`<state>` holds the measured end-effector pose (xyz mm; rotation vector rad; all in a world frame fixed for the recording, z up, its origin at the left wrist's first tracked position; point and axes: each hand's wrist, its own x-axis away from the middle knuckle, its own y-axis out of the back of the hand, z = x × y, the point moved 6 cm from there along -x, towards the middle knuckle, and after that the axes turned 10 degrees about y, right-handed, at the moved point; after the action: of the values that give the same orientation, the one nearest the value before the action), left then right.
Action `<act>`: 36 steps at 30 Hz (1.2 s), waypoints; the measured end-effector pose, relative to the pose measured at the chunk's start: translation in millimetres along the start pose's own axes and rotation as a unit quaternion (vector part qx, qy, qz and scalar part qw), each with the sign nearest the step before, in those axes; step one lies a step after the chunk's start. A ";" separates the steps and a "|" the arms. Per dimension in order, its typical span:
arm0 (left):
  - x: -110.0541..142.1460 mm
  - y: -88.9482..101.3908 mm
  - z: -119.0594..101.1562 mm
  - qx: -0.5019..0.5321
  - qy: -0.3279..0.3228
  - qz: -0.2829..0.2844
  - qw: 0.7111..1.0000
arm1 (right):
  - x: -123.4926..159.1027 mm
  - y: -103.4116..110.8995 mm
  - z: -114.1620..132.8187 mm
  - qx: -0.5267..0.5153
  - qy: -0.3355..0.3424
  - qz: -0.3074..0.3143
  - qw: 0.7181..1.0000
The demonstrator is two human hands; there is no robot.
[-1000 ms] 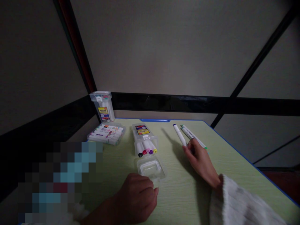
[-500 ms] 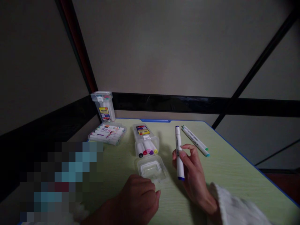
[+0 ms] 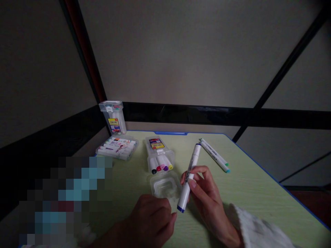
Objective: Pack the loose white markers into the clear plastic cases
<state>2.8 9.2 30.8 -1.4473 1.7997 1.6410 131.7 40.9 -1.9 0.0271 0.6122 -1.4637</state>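
My right hand (image 3: 205,196) pinches a white marker with blue ends (image 3: 190,174) above the pale green table (image 3: 253,186), the marker tilted with one end toward me. My left hand (image 3: 152,218) rests on the table as a loose fist, just in front of a clear plastic lid (image 3: 165,186). Behind the lid lies an open clear marker case (image 3: 159,155) with several coloured marker ends showing. Two more white markers (image 3: 214,155) lie side by side at the right.
A flat clear pack of markers (image 3: 117,147) lies at the left. An upright clear marker box (image 3: 115,117) stands at the back left corner. A blurred-out patch covers the lower left. Dark rails and a pale wall close off the table's far side.
My right hand lifted the blue-ended marker off the table, carried it left and toward me, and tilted it. My left hand barely moved.
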 end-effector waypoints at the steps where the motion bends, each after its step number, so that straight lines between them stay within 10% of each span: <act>1: -0.6 0.5 -0.1 -0.006 0.001 0.000 1.000 | -0.1 -1.0 0.1 -0.002 0.001 0.005 1.000; 36: -8.4 1.6 -11.2 -0.034 -0.054 0.047 0.997 | -0.4 -24.9 5.2 -0.023 -0.040 0.139 0.989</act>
<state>9.5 3.1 41.5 -1.2907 1.7940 1.8064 110.5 35.9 11.2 0.0168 0.5514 -1.1752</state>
